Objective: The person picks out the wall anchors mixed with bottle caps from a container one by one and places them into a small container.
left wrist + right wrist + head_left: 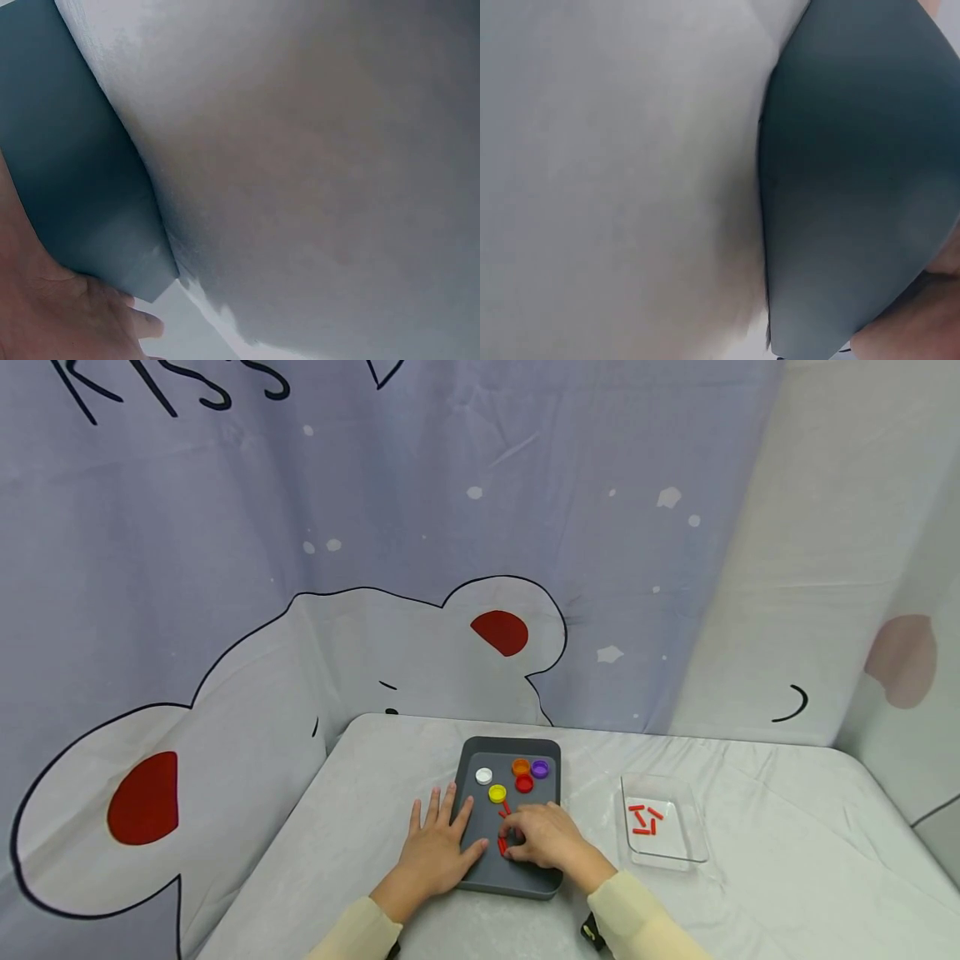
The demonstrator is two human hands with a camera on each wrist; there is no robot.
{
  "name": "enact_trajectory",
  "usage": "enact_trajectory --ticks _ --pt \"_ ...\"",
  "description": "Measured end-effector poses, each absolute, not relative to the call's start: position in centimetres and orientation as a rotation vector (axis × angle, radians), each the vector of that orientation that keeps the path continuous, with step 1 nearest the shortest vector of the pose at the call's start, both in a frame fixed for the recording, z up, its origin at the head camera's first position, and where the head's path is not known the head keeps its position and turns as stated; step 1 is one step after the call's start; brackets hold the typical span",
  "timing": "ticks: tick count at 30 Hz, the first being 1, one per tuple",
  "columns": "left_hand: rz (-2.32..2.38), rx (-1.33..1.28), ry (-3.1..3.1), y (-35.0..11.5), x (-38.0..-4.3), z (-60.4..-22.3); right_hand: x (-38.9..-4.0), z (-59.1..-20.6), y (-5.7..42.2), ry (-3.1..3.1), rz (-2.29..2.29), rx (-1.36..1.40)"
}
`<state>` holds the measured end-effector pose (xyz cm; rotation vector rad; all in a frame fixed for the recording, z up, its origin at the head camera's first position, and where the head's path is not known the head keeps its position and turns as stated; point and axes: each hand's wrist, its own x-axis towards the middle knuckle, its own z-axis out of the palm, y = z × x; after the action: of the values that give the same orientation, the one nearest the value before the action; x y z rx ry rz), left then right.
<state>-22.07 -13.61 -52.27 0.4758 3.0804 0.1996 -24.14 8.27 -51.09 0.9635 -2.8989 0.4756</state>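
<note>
A dark grey tray (517,881) lies on the white-covered table. My left hand (433,858) rests across its left rim, fingers straight and spread, the thumb over the tray floor. Inside the tray, my right hand (546,837) has curled fingers and pinches a small red stick (502,846) between thumb and fingertips. More red sticks (506,808) lie just beyond, partly hidden by the hand. Farther up sit small round caps: yellow (497,793), white (483,776), orange (521,766), red (524,783) and purple (540,769). Both wrist views show mainly the tray's outer wall (82,150).
A clear plastic box (678,860) stands on the table to the right of the tray, with several red sticks (639,818) in it. A printed curtain (420,510) hangs behind the table's far edge. A small black object (592,933) shows beneath the right sleeve.
</note>
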Motion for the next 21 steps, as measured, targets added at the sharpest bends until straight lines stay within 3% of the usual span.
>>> enact_trajectory --ticks 21 --pt "0.241 0.464 3.08 -13.5 -22.0 -52.1 -24.4 -50.8 9.5 -2.851 0.68 1.012"
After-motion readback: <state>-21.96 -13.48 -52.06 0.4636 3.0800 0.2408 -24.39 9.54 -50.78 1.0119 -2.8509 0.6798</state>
